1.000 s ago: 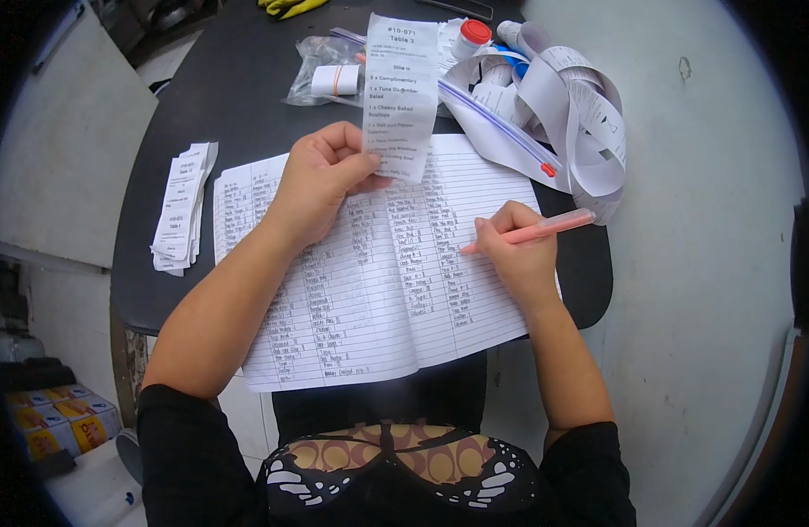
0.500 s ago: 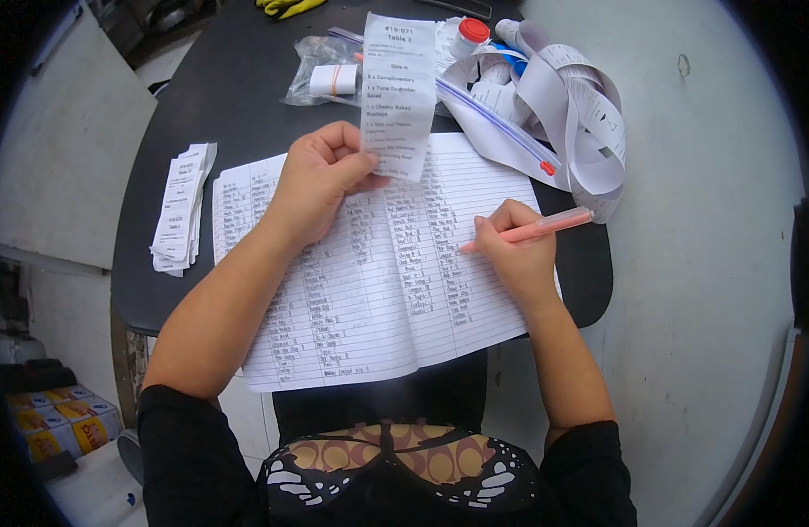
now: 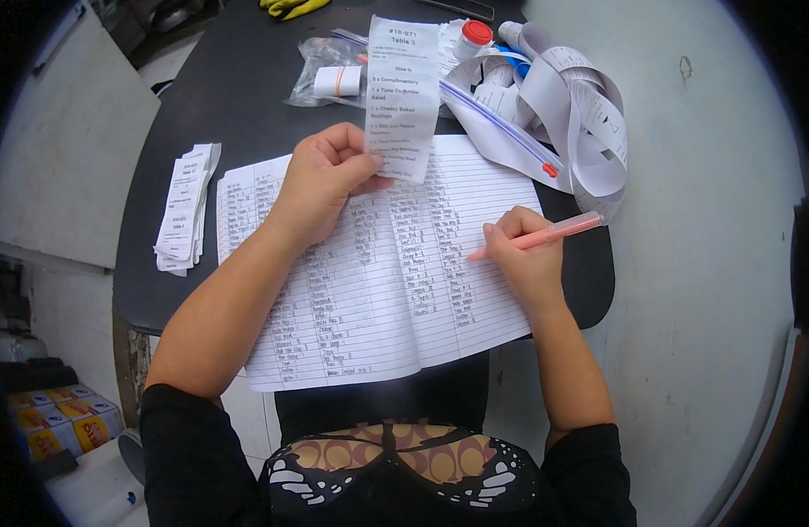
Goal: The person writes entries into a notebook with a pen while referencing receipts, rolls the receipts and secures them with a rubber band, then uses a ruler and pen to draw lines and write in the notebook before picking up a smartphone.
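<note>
My left hand [image 3: 330,189] pinches the lower left edge of a printed receipt [image 3: 402,97], which it holds up above the notebook. The receipt reads "Table 3" near its top. Between the fingers of my right hand [image 3: 526,263] is a pink pen [image 3: 562,230], its tip pointing left at the right-hand page. Beneath both hands lies an open lined notebook [image 3: 351,356], with columns of handwritten words and tally marks on both pages. Whether the pen tip touches the paper I cannot tell.
On the black table [image 3: 237,105], a stack of receipts [image 3: 185,211] lies left of the notebook. Behind are a clear plastic bag [image 3: 312,61], a white roll with a rubber band [image 3: 337,82], a red-capped container [image 3: 476,35], a curled receipt strip [image 3: 589,114] and yellow gloves [image 3: 292,7]. A wall stands right.
My right hand and the pen have shifted slightly right and down across the page. The receipt stays raised in my left hand, almost unmoved.
</note>
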Tool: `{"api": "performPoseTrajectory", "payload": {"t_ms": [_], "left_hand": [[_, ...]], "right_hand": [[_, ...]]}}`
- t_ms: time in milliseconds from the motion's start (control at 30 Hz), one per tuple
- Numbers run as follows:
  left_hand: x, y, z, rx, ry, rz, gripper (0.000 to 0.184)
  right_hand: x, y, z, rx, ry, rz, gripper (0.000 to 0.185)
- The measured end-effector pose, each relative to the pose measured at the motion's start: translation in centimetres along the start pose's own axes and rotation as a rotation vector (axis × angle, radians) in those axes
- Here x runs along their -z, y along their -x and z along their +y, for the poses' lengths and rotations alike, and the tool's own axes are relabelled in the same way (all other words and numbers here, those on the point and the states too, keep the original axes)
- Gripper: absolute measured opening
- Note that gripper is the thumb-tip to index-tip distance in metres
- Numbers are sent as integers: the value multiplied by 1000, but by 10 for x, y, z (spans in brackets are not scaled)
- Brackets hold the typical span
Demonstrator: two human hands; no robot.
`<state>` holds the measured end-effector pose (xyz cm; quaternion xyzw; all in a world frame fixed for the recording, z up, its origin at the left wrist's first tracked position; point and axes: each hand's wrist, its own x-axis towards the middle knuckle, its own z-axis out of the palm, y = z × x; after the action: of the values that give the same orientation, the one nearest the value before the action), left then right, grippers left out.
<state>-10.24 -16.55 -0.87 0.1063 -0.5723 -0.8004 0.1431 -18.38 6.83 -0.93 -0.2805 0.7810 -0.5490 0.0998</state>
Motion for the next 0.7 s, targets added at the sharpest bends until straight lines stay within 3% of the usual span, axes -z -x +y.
{"api": "performPoseTrajectory", "payload": {"t_ms": [700], "left_hand": [[-2, 0, 1, 4, -23, 27, 2]], "right_hand": [[-4, 2, -3, 18, 73, -20, 27]]}}
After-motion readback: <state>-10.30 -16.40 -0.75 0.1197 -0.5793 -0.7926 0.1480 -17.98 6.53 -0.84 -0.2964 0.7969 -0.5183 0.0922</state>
